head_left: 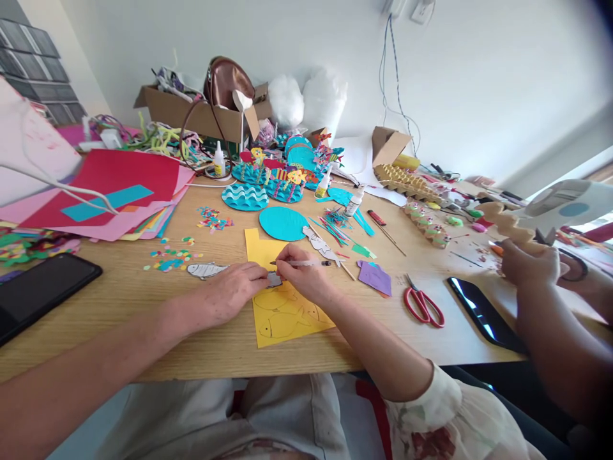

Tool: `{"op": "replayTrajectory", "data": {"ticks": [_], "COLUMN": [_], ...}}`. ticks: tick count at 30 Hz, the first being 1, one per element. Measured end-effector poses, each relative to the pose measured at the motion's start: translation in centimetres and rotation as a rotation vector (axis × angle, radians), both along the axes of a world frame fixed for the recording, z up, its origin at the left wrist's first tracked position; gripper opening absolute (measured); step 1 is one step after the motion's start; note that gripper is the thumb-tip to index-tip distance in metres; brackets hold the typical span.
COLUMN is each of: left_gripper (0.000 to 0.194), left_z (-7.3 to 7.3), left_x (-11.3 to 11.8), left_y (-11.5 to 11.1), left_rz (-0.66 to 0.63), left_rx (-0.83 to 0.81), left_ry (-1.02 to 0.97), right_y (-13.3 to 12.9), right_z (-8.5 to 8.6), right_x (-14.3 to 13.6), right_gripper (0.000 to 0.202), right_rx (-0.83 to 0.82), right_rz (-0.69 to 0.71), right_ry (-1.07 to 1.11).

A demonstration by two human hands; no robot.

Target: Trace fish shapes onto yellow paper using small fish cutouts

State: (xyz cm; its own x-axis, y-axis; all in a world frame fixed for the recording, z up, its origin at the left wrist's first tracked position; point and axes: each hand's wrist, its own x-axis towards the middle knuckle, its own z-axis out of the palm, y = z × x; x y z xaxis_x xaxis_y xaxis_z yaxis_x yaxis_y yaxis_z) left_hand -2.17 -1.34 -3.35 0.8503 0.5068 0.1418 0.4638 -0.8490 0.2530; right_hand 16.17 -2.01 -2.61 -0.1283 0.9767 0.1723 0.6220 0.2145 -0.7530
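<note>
My right hand (301, 271) grips a pen (311, 262), its tip pointing left above a sheet of yellow paper (287, 329). My left hand (239, 285) rests at the sheet's left side, fingers together, holding a small grey-white paper cut-out (274, 279) down on it. Fingers cover part of that cut-out. Fish outlines are drawn on the lower half of the sheet. Just left of my left hand lies a white paper fish (205, 270). Another white cut-out (322, 243) lies beyond my right hand, beside a thin stick.
A blue paper oval (282, 223), glue bottles (354, 202) and finished sea decorations (282, 179) stand behind. Red-handled scissors (424, 306), a purple paper piece (375, 277) and a phone (483, 313) lie right. Another phone (43, 291) lies left. A co-worker's hands (531, 262) hold a tan wavy strip.
</note>
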Motion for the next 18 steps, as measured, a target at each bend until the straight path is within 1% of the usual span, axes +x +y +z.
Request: {"op": "replayTrajectory", "data": {"ticks": [3, 8, 11, 13, 16, 18], "left_gripper": [0.029, 0.028, 0.030, 0.030, 0.032, 0.034], "left_z": [0.0, 0.1, 0.3, 0.6, 1.0, 1.3], "left_x": [0.0, 0.0, 0.1, 0.3, 0.9, 1.4], "left_y": [-0.2, -0.6, -1.2, -1.9, -3.1, -3.9], "left_rz": [0.001, 0.029, 0.060, 0.102, 0.203, 0.269], "left_rx": [0.039, 0.041, 0.031, 0.040, 0.067, 0.033], "left_ry": [-0.012, -0.006, 0.014, 0.042, 0.051, 0.034], "right_y": [-0.4, -0.8, -0.8, -0.8, -0.8, -0.8], "right_z": [0.1, 0.3, 0.3, 0.4, 0.7, 0.8], "right_x": [-0.1, -0.4, -0.4, -0.4, -0.3, -0.3], "right_gripper": [0.005, 0.008, 0.008, 0.009, 0.008, 0.007], "right_rx": [0.039, 0.109, 0.121, 0.108, 0.093, 0.077], "right_rz": [0.017, 0.002, -0.004, 0.004, 0.032, 0.045], "right_ry": [-0.056, -0.243, -0.284, -0.281, -0.259, -0.251]}}
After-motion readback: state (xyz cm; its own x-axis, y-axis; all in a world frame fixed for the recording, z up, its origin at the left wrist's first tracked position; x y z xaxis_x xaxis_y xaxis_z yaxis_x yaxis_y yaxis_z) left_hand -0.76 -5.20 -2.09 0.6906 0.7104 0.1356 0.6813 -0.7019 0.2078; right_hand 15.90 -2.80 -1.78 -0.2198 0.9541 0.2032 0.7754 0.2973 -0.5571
